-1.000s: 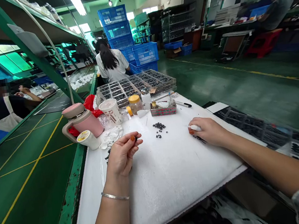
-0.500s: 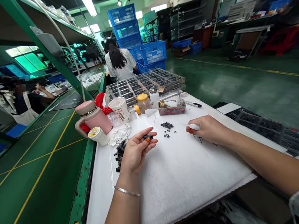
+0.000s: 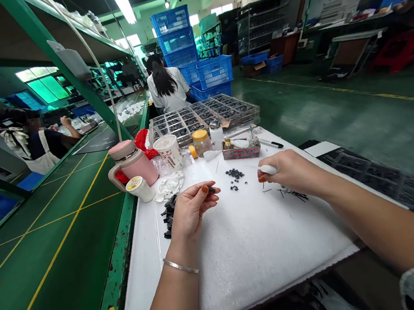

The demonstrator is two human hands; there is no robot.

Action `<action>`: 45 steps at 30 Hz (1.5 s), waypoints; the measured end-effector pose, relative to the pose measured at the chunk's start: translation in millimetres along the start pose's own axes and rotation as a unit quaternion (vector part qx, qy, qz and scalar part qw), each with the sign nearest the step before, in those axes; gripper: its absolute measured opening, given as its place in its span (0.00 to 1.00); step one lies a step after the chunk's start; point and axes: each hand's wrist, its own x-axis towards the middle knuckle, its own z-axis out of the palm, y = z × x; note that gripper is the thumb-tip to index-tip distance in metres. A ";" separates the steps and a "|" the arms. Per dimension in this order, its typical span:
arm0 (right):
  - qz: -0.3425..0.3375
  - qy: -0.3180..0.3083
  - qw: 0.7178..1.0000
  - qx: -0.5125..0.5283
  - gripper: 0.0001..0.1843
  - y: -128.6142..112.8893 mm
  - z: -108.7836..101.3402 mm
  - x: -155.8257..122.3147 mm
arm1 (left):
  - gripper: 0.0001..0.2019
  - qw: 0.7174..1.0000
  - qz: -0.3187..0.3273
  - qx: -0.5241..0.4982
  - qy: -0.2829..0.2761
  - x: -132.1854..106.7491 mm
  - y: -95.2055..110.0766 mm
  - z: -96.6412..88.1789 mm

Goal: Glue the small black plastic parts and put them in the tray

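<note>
My left hand (image 3: 192,209) rests on the white foam pad (image 3: 249,241) and pinches a small black part (image 3: 211,190) between thumb and fingers. My right hand (image 3: 287,171) is closed around a small white tool (image 3: 269,169), hovering just right of a cluster of tiny black rings (image 3: 234,174). A pile of black parts (image 3: 169,213) lies left of my left hand. Thin black pins (image 3: 292,193) lie on the pad below my right hand.
At the pad's far edge stand a pink mug (image 3: 133,163), a white cup (image 3: 169,151), jars (image 3: 200,141), a small tin (image 3: 240,149) and compartment trays (image 3: 202,116). A black tray (image 3: 389,179) lies to the right. A person (image 3: 165,84) sits ahead, another at left (image 3: 43,141).
My left hand closed its fingers into a pinch on the black part. My right hand lifted slightly off the pad, uncovering the black pins. The view shifted a little left.
</note>
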 end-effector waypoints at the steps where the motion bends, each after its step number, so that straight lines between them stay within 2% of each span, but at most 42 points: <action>1: 0.000 0.002 1.000 0.019 0.05 -4.7 2.2 1.9 | 0.17 1.000 -0.001 -0.005 0.003 0.5 -0.2 -0.4; 4: 0.006 0.008 0.992 0.130 0.03 -21.0 8.4 6.6 | 0.19 1.000 -0.004 -0.015 0.010 1.4 -0.9 -0.4; 8: -0.036 0.024 0.943 0.330 0.05 -47.8 16.3 10.6 | 0.13 1.000 -0.007 0.000 -0.002 0.0 -2.8 3.1; 10: -0.065 0.046 0.923 0.377 0.04 -59.3 21.9 12.3 | 0.12 1.000 -0.010 0.015 -0.020 -1.5 -3.4 4.9; 13: -0.101 0.081 0.910 0.394 0.02 -68.2 33.4 12.9 | 0.12 0.999 -0.007 0.033 -0.025 -3.4 -2.9 5.7; 18: -0.135 0.152 0.924 0.323 0.02 -64.9 50.3 3.9 | 0.21 0.998 0.036 0.051 -0.026 -4.6 0.7 7.5; 24: -0.210 0.177 0.925 0.263 0.05 -62.2 52.3 -8.2 | 0.24 0.993 0.077 0.075 -0.055 -7.0 2.6 15.0; 28: -0.283 0.183 0.916 0.217 0.11 -61.8 53.4 -9.4 | 0.24 0.990 0.088 0.086 -0.064 -8.6 2.6 15.9; 33: -0.330 0.214 0.909 0.141 0.07 -59.3 57.1 -9.3 | 0.24 0.989 0.088 0.095 -0.065 -9.1 2.8 15.8; 37: -0.366 0.242 0.898 0.038 0.10 -59.1 57.9 -11.8 | 0.25 0.988 0.084 0.111 -0.060 -9.7 3.4 16.7; 41: -0.383 0.240 0.889 -0.064 0.10 -61.4 57.3 -13.8 | 0.24 0.986 0.083 0.135 -0.049 -10.6 4.1 17.6; 45: -0.387 0.214 0.891 -0.101 0.12 -61.0 59.1 -11.8 | 0.23 0.975 0.098 0.197 -0.043 -11.3 2.4 16.1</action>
